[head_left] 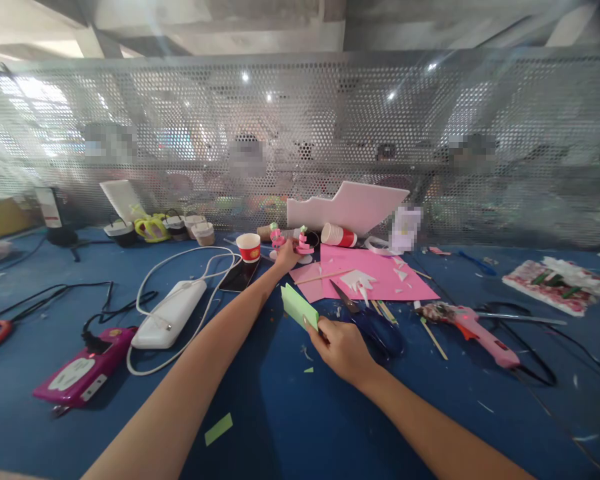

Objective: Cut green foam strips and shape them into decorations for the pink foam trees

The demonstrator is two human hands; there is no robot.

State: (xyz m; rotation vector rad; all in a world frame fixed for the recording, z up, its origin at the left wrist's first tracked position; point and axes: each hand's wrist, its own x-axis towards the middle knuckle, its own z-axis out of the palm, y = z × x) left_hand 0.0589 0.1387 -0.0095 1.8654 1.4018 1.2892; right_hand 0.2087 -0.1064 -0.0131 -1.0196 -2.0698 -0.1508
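My left hand stretches to the back of the table, between two small pink paper figures with green tops. Its fingertips meet the base of the right pink figure; the fingers look pinched there, though detail is small. The left pink figure stands just behind that hand. Nearer to me, my right hand is closed on a folded piece of light green paper, thumb on the near side. Dark-handled scissors lie just beyond the right hand.
Pink sheets with white scraps lie at the back. A red paper cup stands beside the left forearm. At left are a white power bank with a looped cable and a magenta power strip. A pink glue gun lies at right.
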